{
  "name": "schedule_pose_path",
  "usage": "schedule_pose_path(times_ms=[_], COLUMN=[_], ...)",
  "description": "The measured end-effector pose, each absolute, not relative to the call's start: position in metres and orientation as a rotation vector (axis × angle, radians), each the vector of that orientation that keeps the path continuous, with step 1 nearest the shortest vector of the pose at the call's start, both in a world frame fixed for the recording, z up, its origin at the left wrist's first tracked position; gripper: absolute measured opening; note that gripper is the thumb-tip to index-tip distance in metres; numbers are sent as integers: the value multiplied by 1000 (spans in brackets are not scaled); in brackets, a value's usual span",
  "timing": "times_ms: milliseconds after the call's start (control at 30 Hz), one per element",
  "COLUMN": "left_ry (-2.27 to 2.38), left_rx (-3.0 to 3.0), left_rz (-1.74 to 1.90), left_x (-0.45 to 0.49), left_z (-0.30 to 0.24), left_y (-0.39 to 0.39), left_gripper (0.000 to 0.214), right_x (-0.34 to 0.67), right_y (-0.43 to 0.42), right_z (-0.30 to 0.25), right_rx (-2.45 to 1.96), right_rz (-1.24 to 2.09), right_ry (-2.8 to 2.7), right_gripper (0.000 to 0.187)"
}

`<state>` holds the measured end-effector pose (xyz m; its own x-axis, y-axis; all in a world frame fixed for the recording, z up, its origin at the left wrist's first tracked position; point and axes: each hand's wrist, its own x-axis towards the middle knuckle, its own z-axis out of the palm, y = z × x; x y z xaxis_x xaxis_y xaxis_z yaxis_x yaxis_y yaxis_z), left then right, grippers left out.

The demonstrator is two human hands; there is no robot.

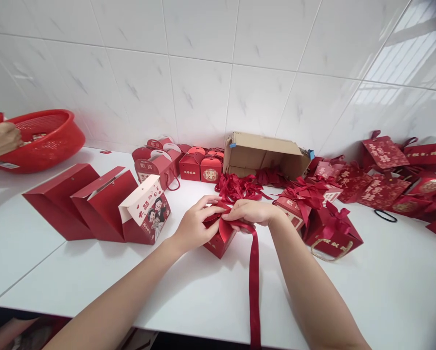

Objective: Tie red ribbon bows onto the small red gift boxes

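A small red gift box (218, 244) rests on the white table between my two hands. My left hand (197, 224) is closed on the box's top flaps from the left, fingertips reaching over them. From the right, my right hand (250, 214) pinches a dark red ribbon (254, 272) against the box top. One long ribbon end hangs down over the table's front edge. My fingers hide part of the box top, so how the ribbon passes through it cannot be made out.
Three red boxes (104, 206) stand at left. Behind my hands are small boxes (199, 165), loose ribbons (241, 187) and a cardboard box (263, 146) on its side. Ribboned boxes (334, 231) crowd the right. Another person's hand (2, 141) reaches into a red basket (53, 146).
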<state>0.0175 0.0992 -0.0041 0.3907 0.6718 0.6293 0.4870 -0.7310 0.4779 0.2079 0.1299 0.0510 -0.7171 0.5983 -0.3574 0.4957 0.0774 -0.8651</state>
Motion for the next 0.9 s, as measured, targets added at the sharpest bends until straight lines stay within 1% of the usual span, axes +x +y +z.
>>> schedule_pose_path(times_ms=[267, 333, 400, 467, 500, 567, 700, 800, 900], left_ry=[1073, 1069, 1076, 1086, 1086, 1080, 1067, 1037, 1021], left_rx=[2354, 2342, 2317, 2293, 2288, 2282, 2254, 2196, 2151], left_rz=[1368, 1401, 1447, 1494, 1521, 1576, 1659, 1684, 1695], left_x=[20, 20, 21, 21, 21, 20, 20, 20, 20], left_z=[-6, -6, -4, -2, -1, 1, 4, 4, 5], left_y=[99, 98, 97, 96, 95, 93, 90, 88, 89], left_gripper=[16, 15, 14, 11, 11, 10, 8, 7, 7], right_x=[204, 204, 206, 208, 209, 210, 205, 200, 196], right_y=[119, 113, 107, 101, 98, 95, 95, 96, 97], right_z=[60, 63, 68, 72, 75, 78, 80, 77, 73], right_rx=[-1371, -1510, -1646, -1685, -1657, -1514, -1184, -1158, -1157], right_rz=[1551, 1358, 1069, 812, 739, 747, 1022, 1046, 1099], right_ry=[-2360, -2355, -2317, -2241, -2199, -2144, -2179, -2190, -2170], right_gripper=[48, 51, 52, 51, 49, 43, 32, 25, 23])
